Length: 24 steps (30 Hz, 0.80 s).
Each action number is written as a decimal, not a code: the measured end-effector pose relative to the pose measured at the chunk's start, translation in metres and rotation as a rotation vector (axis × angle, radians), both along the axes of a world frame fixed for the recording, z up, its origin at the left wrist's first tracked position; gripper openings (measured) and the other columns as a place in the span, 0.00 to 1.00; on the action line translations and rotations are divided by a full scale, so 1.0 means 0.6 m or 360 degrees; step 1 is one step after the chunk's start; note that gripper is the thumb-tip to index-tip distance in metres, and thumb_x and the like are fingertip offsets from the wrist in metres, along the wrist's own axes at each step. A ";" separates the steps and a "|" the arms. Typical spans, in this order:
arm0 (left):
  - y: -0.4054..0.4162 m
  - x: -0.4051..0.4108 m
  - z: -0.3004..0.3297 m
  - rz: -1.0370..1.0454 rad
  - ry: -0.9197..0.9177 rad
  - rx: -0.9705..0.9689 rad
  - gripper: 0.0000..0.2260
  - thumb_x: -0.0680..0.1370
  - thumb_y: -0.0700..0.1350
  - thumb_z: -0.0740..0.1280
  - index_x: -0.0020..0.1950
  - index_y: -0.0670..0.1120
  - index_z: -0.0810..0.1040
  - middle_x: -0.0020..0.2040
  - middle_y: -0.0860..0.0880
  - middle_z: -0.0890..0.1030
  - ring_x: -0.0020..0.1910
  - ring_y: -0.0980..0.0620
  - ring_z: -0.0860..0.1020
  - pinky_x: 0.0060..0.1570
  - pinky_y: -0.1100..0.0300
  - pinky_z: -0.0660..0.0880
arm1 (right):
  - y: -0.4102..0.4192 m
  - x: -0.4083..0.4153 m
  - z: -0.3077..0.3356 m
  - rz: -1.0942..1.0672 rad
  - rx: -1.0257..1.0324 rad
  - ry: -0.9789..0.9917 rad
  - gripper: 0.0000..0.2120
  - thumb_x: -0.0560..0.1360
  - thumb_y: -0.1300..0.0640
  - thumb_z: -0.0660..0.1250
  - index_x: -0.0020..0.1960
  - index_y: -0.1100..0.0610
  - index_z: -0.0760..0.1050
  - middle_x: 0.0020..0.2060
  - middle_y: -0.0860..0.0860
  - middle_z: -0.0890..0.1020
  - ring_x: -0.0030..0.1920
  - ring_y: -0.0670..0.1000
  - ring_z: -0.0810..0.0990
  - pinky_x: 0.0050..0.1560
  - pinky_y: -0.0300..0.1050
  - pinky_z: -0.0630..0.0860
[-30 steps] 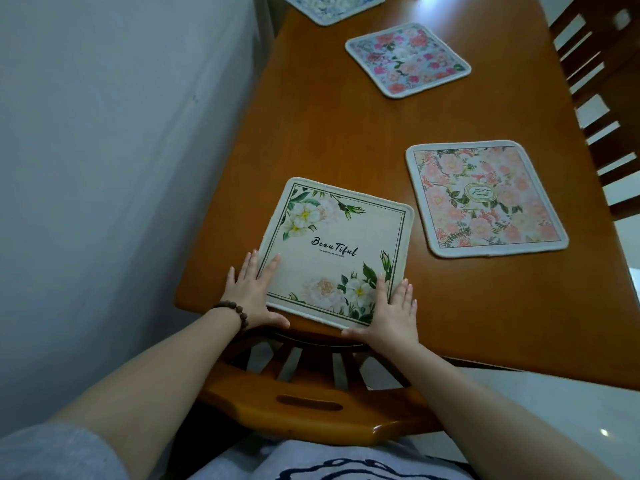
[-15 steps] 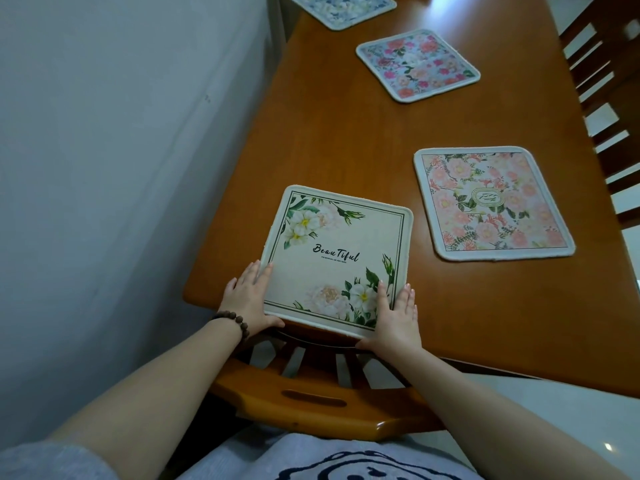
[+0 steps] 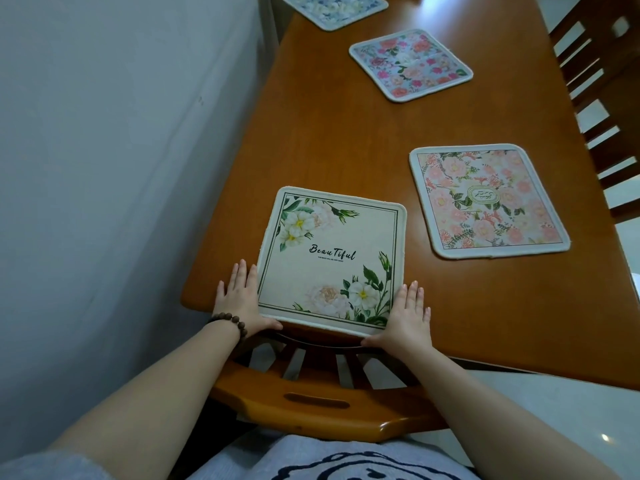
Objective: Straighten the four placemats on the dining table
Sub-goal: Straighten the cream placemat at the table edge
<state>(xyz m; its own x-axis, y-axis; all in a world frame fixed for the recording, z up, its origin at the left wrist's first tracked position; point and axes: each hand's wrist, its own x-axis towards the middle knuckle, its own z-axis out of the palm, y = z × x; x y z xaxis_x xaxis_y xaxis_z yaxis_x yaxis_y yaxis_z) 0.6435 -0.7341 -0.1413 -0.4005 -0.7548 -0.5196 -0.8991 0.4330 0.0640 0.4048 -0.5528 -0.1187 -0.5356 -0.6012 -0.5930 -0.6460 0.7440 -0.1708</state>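
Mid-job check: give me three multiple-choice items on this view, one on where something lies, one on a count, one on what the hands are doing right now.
1. Where does the cream placemat printed "Beautiful" lie?
A. at the near end of the table, by the wall-side edge
B. at the far end
C. on the chair

2. How many placemats show on the table?
A. two
B. three
C. four

3. How do the hands stand?
A. both lifted clear
B. flat and open, one at each near corner of the cream placemat
C. one holds a cup

Answers:
1 A, it sits just above the chair back, nearest the camera.
2 C, the cream one, the peach floral one, the pink-and-blue one and the blue one, cut by the frame's top.
3 B, the left hand and right hand lie palm down against its side edges.
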 end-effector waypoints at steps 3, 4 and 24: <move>-0.001 -0.001 0.002 0.0014 0.0018 0.0004 0.64 0.57 0.72 0.72 0.77 0.47 0.37 0.77 0.47 0.35 0.75 0.49 0.36 0.72 0.47 0.44 | -0.002 -0.002 -0.002 -0.0001 -0.0016 -0.0017 0.69 0.59 0.37 0.78 0.75 0.61 0.30 0.74 0.58 0.31 0.74 0.57 0.31 0.73 0.56 0.38; 0.000 -0.001 0.003 0.0016 0.0016 0.0008 0.64 0.57 0.72 0.72 0.77 0.46 0.37 0.77 0.47 0.35 0.75 0.49 0.36 0.72 0.47 0.44 | -0.002 -0.002 -0.003 -0.0001 -0.0018 -0.0018 0.69 0.59 0.37 0.78 0.75 0.61 0.30 0.74 0.58 0.31 0.74 0.57 0.31 0.73 0.56 0.38; 0.046 -0.146 0.059 -0.0335 0.0275 -0.0177 0.40 0.74 0.69 0.52 0.78 0.47 0.48 0.79 0.48 0.50 0.77 0.49 0.47 0.74 0.46 0.48 | 0.018 -0.066 0.016 0.0014 -0.0275 0.0204 0.42 0.76 0.38 0.59 0.77 0.50 0.37 0.77 0.55 0.43 0.76 0.55 0.40 0.74 0.55 0.43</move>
